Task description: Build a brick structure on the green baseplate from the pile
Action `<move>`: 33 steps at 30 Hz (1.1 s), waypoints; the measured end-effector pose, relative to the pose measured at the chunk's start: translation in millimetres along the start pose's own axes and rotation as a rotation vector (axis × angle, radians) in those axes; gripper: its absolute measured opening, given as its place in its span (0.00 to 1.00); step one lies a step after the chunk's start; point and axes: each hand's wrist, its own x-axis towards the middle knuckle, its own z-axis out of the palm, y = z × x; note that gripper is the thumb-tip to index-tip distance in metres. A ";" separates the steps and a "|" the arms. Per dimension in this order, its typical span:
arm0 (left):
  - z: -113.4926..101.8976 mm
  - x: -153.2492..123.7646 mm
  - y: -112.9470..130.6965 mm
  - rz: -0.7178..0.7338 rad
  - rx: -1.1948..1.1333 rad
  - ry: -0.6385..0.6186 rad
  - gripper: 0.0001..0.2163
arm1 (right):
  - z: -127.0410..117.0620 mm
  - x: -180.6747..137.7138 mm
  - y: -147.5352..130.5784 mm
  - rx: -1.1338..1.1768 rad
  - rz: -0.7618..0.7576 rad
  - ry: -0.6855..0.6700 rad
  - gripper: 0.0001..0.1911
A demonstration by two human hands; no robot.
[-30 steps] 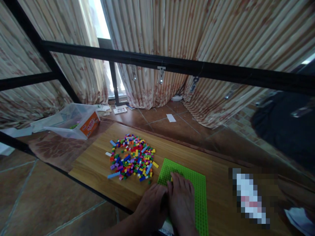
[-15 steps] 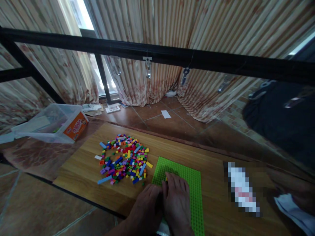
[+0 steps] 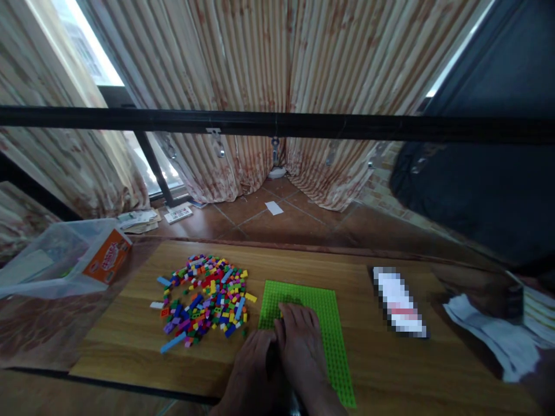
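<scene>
A green studded baseplate (image 3: pixel 325 323) lies on the wooden table (image 3: pixel 130 346). My right hand (image 3: pixel 299 346) rests flat on the plate's left part, fingers stretched out side by side, a speck of yellow just beyond the fingertips. My left hand (image 3: pixel 254 370) lies close against it at the plate's left edge, fingers curled down on the table; whether it holds anything is hidden. A heap of small coloured bricks (image 3: pixel 203 297) is spread on the table just left of the plate, a short way from both hands.
A clear plastic box with an orange label (image 3: pixel 69 260) stands at the table's left end. A blurred-out white object (image 3: pixel 399 300) lies right of the plate, white cloth (image 3: pixel 498 335) at the far right. A black bar (image 3: pixel 277 124) crosses the view before striped curtains.
The camera has swung to the right and tilted, so the bar now looks level. Both hands stay together on the plate's left edge without visible movement.
</scene>
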 end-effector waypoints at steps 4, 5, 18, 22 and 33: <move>-0.9 1.8 0.7 0.019 0.014 0.022 0.08 | -0.1 -0.5 -0.9 0.018 0.010 0.020 0.15; -1.1 2.2 0.7 0.025 0.014 0.024 0.08 | 0.0 -0.6 -1.1 0.020 0.010 0.028 0.15; 9.9 -3.4 -17.0 0.075 -0.015 0.047 0.09 | 5.4 1.2 -1.3 0.017 0.018 0.038 0.13; 13.5 -6.2 -23.0 0.083 0.001 0.051 0.08 | 6.0 0.5 -0.9 0.020 0.015 0.041 0.13; 25.8 -7.7 -34.5 0.146 0.048 0.149 0.07 | 14.2 -1.0 1.7 0.013 -0.008 0.104 0.14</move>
